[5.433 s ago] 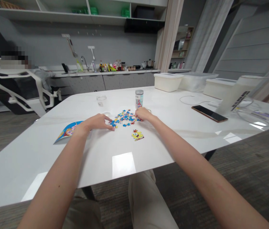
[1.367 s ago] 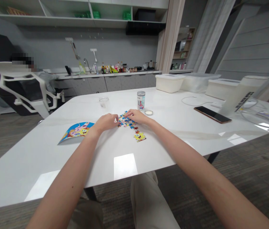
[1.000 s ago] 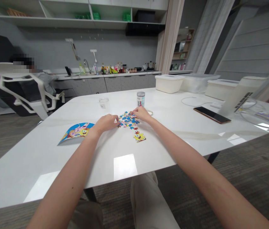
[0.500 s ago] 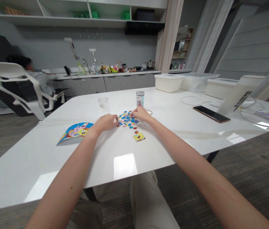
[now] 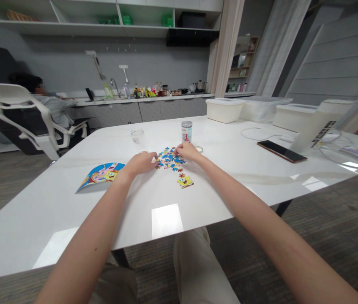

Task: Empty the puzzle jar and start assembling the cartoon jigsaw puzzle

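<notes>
A loose pile of blue, yellow and pink jigsaw puzzle pieces [image 5: 170, 159] lies on the white table between my hands. At its left edge is my left hand [image 5: 141, 163], fingers curled and closed around a small pale puzzle piece [image 5: 155, 159]. My right hand [image 5: 187, 151] reaches the pile's upper right side, fingertips pinched together; what they hold is hidden. Nearer to me lies a joined yellow cartoon section [image 5: 185, 181] with a red piece at its top. Left of my left forearm, a curved picture sheet [image 5: 102, 175] shows cartoon figures.
Behind the pile stand a printed can with a silver lid [image 5: 187, 131] and a clear jar [image 5: 137, 136]. To the right are a phone [image 5: 282, 151], a white bottle [image 5: 318, 126], cables and storage boxes [image 5: 225, 110]. A seated person [image 5: 56, 107] is at far left.
Both hands stay almost in place at the pile, with only slight finger movement. The joined section, sheet, can and jar look unmoved.
</notes>
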The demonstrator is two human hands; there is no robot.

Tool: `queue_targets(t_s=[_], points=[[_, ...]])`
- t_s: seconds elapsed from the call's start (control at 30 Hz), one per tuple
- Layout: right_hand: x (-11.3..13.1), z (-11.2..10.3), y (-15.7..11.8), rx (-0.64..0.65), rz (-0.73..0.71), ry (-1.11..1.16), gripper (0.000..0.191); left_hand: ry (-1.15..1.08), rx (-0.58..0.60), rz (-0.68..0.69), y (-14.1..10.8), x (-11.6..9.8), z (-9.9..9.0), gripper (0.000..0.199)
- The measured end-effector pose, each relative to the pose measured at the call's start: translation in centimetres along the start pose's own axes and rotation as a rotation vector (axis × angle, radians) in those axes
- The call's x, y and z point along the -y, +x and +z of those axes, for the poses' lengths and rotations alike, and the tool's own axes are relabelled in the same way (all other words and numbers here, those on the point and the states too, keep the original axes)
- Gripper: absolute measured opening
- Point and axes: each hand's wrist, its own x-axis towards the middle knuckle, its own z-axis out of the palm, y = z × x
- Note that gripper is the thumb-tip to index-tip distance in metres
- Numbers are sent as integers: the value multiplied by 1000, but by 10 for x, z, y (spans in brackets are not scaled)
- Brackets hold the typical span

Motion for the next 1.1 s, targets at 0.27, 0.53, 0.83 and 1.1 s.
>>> queue_targets(t_s=[0.27, 0.53, 0.83, 1.1], points=[[-1, 2, 1, 1, 7, 2, 27, -4, -14, 18, 0, 0, 2, 33], [-3, 1, 0, -18, 4, -71, 26, -9, -12, 21, 1, 0, 3, 33], [2, -2, -6, -23, 29, -112, 25, 33, -45, 41, -3, -7, -4, 35], [6, -4, -9, -19, 38, -149, 28, -255, 1, 404, -4, -37, -12, 33]])
